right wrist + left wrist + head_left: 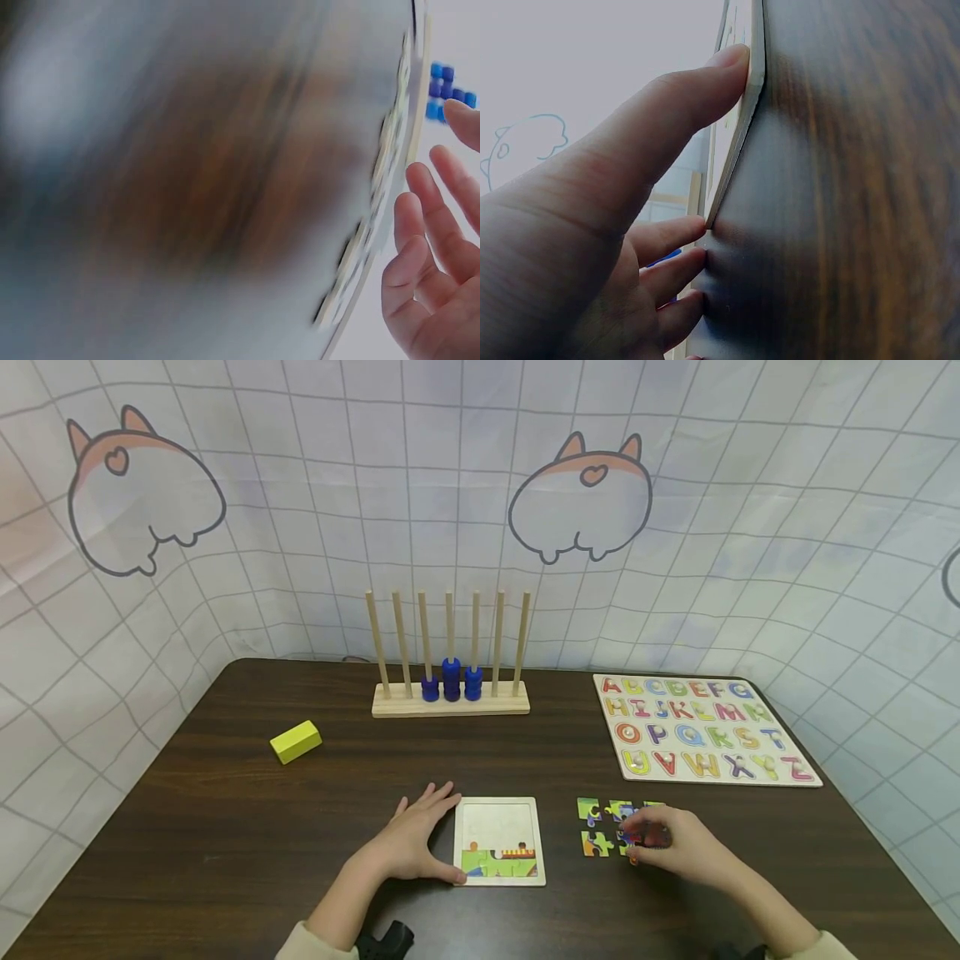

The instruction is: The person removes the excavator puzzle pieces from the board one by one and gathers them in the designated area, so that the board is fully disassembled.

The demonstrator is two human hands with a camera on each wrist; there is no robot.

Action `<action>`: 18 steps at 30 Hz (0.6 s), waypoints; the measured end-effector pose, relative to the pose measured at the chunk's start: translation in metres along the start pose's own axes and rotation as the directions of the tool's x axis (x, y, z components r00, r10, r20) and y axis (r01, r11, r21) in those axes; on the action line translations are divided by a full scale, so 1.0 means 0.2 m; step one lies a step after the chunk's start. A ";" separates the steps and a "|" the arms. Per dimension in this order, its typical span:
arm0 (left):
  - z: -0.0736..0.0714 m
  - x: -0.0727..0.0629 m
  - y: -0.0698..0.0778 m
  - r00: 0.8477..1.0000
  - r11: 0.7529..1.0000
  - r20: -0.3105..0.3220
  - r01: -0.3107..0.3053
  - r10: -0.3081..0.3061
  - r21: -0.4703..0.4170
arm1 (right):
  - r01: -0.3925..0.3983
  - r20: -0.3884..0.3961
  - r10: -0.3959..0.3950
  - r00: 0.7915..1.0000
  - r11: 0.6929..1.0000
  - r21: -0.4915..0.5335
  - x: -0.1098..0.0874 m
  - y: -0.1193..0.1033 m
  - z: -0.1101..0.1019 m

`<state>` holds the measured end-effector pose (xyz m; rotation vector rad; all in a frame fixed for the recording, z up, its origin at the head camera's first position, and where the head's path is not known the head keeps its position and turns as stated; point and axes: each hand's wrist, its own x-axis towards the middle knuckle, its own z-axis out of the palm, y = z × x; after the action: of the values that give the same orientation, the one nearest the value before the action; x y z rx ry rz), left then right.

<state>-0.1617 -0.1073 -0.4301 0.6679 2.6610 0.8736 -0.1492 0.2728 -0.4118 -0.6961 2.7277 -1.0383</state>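
Cream sleeves [311, 943] sit closest, then the left hand [408, 839], spread along the puzzle tray [498, 822], thumb and index finger at its left corners, no clenching. Right hand [693, 847]'s right of the tray, over loose puzzle pieces [597, 843], fingers loosely bent, not pinching anything I can see. Peg rack [450, 708] stands behind the tray.

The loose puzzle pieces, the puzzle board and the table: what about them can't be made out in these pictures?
- Loose puzzle pieces: the right hand covers some in the head view, so their number is uncertain.
- Their printed faces: too edge-on to read in the right wrist view.
- Puzzle board: edge-on in the left wrist view, partly behind the left hand, cut off by the top edge.
- Table: grain blurred in the right wrist view.
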 end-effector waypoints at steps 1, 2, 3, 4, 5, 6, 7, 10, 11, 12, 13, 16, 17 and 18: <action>0.00 0.00 0.00 1.000 1.000 -0.001 0.001 -0.001 0.000 | 0.002 0.010 -0.002 1.000 1.000 0.009 0.01 -0.01 0.01; 0.00 0.00 0.00 1.000 1.000 -0.002 0.001 -0.001 0.000 | 0.009 0.016 -0.010 1.000 1.000 0.014 0.02 -0.03 0.02; 0.00 0.00 0.00 1.000 1.000 -0.003 0.001 -0.001 0.000 | 0.021 0.019 -0.021 1.000 1.000 0.017 0.03 -0.04 0.04; 0.00 0.00 0.00 1.000 1.000 -0.003 0.002 -0.002 -0.001 | 0.036 0.022 -0.036 0.999 0.999 0.020 0.04 -0.05 0.05; 0.00 0.00 0.01 1.000 1.000 -0.003 0.002 -0.002 -0.003 | 0.045 0.023 -0.045 0.999 0.999 0.025 0.05 -0.07 0.06; 0.00 0.00 0.01 1.000 1.000 -0.003 0.004 -0.004 -0.003 | 0.055 0.024 -0.056 0.998 0.998 0.023 0.06 -0.08 0.07; 0.00 0.00 0.01 1.000 1.000 -0.003 0.004 -0.004 -0.004 | 0.064 0.024 -0.065 0.998 0.998 0.026 0.08 -0.10 0.08; 0.00 0.00 0.01 1.000 1.000 -0.001 0.007 -0.007 -0.002 | 0.068 0.035 -0.069 0.997 0.997 0.043 0.10 -0.16 0.12; 0.00 0.00 0.01 1.000 1.000 -0.001 0.006 -0.006 -0.003 | 0.066 0.037 -0.068 0.997 0.997 0.046 0.11 -0.18 0.13; 0.00 0.00 0.01 1.000 1.000 -0.001 0.005 -0.005 -0.002 | 0.074 0.042 -0.076 0.996 0.996 0.047 0.12 -0.20 0.14; 0.00 0.00 0.01 1.000 1.000 -0.002 0.004 -0.004 -0.003 | 0.079 0.047 -0.082 0.996 0.995 0.055 0.13 -0.22 0.15; 0.00 0.00 0.01 1.000 1.000 -0.003 0.002 -0.002 -0.007 | 0.097 0.062 -0.101 0.993 0.994 0.058 0.17 -0.26 0.19; 0.00 0.00 0.01 1.000 1.000 -0.004 0.000 0.000 -0.008 | 0.107 0.065 -0.111 0.992 0.993 0.055 0.18 -0.28 0.20; 0.00 0.00 0.01 1.000 1.000 -0.004 0.001 -0.001 -0.007 | 0.115 0.071 -0.119 0.990 0.992 0.052 0.19 -0.29 0.22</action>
<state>-0.1608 -0.1070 -0.4286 0.6638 2.6604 0.8839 -0.1489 0.1908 -0.4049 -0.8775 2.6175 -1.0758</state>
